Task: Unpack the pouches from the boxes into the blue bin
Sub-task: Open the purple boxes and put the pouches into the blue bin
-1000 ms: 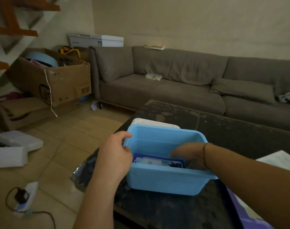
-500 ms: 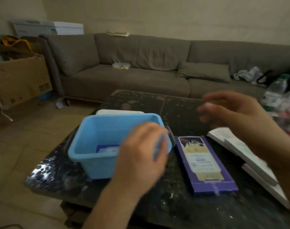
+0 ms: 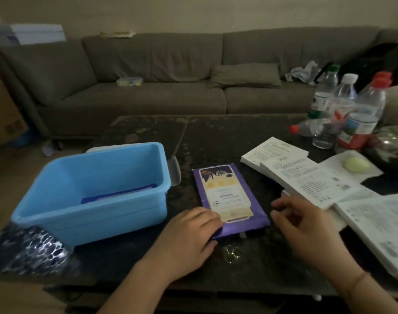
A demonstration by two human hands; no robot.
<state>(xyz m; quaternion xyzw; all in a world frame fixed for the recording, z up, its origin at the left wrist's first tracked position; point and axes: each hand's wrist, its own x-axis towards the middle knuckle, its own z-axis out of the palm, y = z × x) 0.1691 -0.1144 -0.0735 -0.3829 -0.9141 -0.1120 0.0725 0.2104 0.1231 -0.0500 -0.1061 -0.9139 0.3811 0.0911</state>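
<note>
bin (image 3: 91, 191) sits at nine o'clock on the dark table (image 3: 216, 137), with one blue-edged pouch (image 3: 118, 196) lying flat on its floor, so at least one unpacking looks done. purple box (image 3: 227, 198) lies flat at the centre, just beside the bin at its three o'clock, long axis running toward twelve, near end toward the person, probably so the flap can be worked open. left hand (image 3: 189, 234) rests on the box's near left corner, fingers laid loosely over the edge, seemingly to pin it down; it grips nothing that shows. right hand (image 3: 306, 225) hovers at the box's four o'clock, fingers half curled and holding nothing, thumb and forefinger nearing the near right corner. white boxes (image 3: 306, 177) are fanned out at two o'clock, within reach for later. bottles (image 3: 345, 109) at one o'clock are blurred. the box's flap is hard to make out, perhaps taped, and the fingertips under the left hand are hidden.
</note>
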